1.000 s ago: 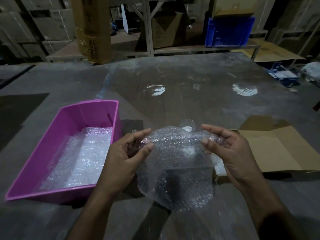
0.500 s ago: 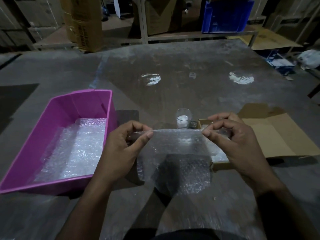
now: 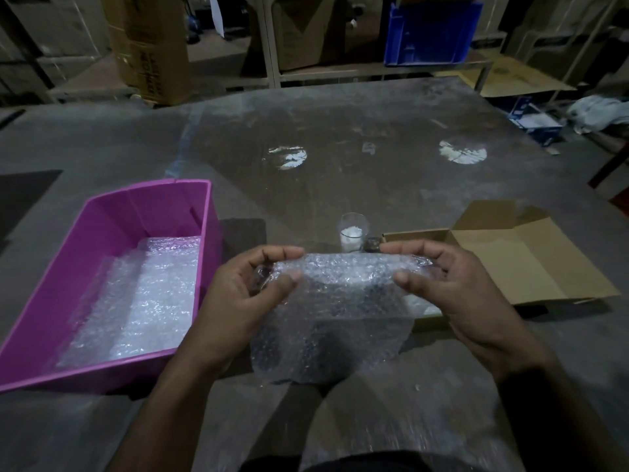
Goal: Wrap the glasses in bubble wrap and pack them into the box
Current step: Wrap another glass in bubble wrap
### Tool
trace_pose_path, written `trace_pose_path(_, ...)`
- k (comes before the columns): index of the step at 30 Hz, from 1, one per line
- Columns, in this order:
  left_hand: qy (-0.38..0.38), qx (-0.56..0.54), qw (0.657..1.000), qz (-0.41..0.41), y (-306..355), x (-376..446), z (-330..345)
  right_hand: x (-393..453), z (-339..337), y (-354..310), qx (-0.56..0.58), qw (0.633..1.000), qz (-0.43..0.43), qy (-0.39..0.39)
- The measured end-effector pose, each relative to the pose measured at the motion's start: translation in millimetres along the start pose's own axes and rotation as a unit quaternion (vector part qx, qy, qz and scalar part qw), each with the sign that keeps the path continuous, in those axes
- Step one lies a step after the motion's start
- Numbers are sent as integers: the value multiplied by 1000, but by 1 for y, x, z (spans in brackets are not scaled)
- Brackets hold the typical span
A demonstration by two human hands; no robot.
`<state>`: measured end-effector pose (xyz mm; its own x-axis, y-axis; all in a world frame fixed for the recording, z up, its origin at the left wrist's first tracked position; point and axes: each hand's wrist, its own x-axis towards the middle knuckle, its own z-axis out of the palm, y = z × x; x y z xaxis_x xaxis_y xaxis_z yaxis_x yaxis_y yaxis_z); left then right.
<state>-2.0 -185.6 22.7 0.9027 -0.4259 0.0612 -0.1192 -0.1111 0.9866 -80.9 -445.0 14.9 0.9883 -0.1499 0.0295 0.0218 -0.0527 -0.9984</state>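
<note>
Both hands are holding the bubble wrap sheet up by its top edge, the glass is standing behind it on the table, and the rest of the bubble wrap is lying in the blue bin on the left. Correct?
Not quite: in the head view the bin on the left is pink, not blue. Otherwise right: left hand and right hand hold the bubble wrap sheet by its top edge, and the glass stands behind it.

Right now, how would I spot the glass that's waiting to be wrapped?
Find the open cardboard box on the table's right side. Just off its left corner, beyond the held bubble wrap, stands the glass: small, clear and upright, with something white inside.
</note>
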Motion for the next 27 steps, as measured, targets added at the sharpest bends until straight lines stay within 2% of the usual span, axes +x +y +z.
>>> trace_pose_path(2, 6, 55, 998, 8, -2, 0, -1, -1, 2, 0, -19, 1000, 6, 12)
trace_pose_path(5, 28, 68, 997, 13, -1, 0, -2, 3, 5, 2, -120, 988, -50, 78)
trace_pose_path(10, 49, 121, 990, 53, -6, 4, -7, 9, -2, 11, -209, 974, -79, 24)
trace_pose_path(14, 25, 101, 994, 42, -7, 6, -7, 10, 0, 11, -152, 985, -77, -9)
trace_pose_path(18, 9, 66, 997, 26, -5, 3, -4, 11, 4, 7, -72, 994, -73, 36)
trace_pose_path(21, 1, 59, 998, 36, -5, 2, -2, 11, 5, 5, -85, 993, -68, 43)
trace_pose_path(25, 17, 72, 997, 30, -5, 4, 0, 7, 3, 2, -85, 996, -35, -19)
trace_pose_path(27, 9, 61, 998, 18, -3, 4, -1, 8, 2, 4, -120, 992, -40, -14)
